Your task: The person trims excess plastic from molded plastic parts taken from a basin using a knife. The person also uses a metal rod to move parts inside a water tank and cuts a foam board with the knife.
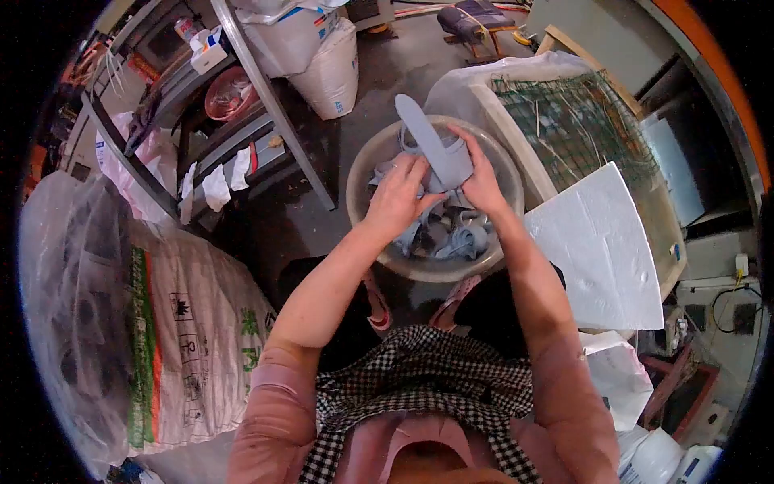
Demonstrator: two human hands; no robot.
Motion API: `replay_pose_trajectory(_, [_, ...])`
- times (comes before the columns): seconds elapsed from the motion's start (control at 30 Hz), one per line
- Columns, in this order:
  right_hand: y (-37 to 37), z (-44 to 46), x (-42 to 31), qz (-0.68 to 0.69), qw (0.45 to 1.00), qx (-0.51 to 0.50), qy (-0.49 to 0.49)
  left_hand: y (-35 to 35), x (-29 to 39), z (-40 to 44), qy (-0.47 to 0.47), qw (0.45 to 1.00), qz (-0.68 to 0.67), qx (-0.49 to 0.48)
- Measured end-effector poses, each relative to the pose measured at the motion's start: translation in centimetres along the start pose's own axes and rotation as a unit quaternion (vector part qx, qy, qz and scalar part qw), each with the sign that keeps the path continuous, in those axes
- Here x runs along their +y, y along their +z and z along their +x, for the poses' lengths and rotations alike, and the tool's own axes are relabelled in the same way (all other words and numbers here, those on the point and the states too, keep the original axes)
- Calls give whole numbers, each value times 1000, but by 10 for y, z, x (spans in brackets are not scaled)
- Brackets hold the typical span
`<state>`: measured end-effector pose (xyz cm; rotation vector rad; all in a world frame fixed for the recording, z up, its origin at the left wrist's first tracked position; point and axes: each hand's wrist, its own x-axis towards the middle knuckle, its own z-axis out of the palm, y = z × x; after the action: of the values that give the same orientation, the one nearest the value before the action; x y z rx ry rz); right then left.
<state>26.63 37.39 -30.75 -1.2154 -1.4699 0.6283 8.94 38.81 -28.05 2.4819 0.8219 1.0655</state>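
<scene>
A grey-blue sandal-like piece (431, 141) with a long flat sole is held over a round basin (355, 194), its sole slanting up and to the left. My right hand (476, 169) grips its near end from the right, with the thumb underneath and the fingers along the side. On the left, my left hand (399, 194) has its fingers closed against the piece's lower left side. More grey-blue pieces (463, 240) lie loosely in the basin beneath my hands.
A metal shelf frame (274, 105) with a red basket (230, 93) stands at the upper left. Large woven sacks (201, 323) are at the left. To the right are a white board (597, 242) and a green-netted frame (564, 121). White sacks (326, 73) stand beyond the basin.
</scene>
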Motion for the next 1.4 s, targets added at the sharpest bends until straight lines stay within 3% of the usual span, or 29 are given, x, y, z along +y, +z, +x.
replay_pose_trajectory(0.17, [-3,-1,-1,-33,998,2,-46,3,3,-4,6,1000,10,2])
replay_pose_trajectory(0.4, [-2,-1,-6,12,1000,-18,-21,6,1,-8,0,1000,9,-5])
replay_pose_trajectory(0.5, [1,-2,-4,-23,1000,0,-8,10,5,-11,-2,999,-34,35])
replay_pose_trajectory(0.6, [5,-2,14,-65,997,21,-37,18,1,-15,-57,996,-73,6])
replay_pose_trajectory(0.7, [10,-4,22,-92,994,45,-27,27,-3,-16,-64,995,-76,13])
replay_pose_trajectory(0.87, [5,-8,3,-272,956,10,112,38,-5,-17,-151,978,-145,9])
replay_pose_trajectory(1.0, [-3,-3,28,-248,961,-24,118,37,-15,-13,-119,982,-146,-5])
replay_pose_trajectory(1.03, [-6,-5,32,-185,977,-26,100,38,-20,-14,-119,982,-146,-6])
replay_pose_trajectory(1.1, [-14,-3,41,-122,989,-27,80,30,-20,-9,-223,957,-185,-27])
replay_pose_trajectory(1.13, [-18,-1,46,-135,989,-14,65,21,-25,-3,-321,886,-335,-24])
replay_pose_trajectory(1.17, [-21,-1,50,-148,988,-2,50,12,-30,1,-344,840,-418,22])
replay_pose_trajectory(1.23, [-25,-1,43,-150,988,0,45,-4,-25,6,-300,809,-495,102])
replay_pose_trajectory(1.37, [-18,-4,38,-137,990,-20,7,-4,-10,12,-270,853,-412,170])
replay_pose_trajectory(1.4, [-17,-5,36,-137,990,-22,7,-8,-5,14,-317,854,-385,146])
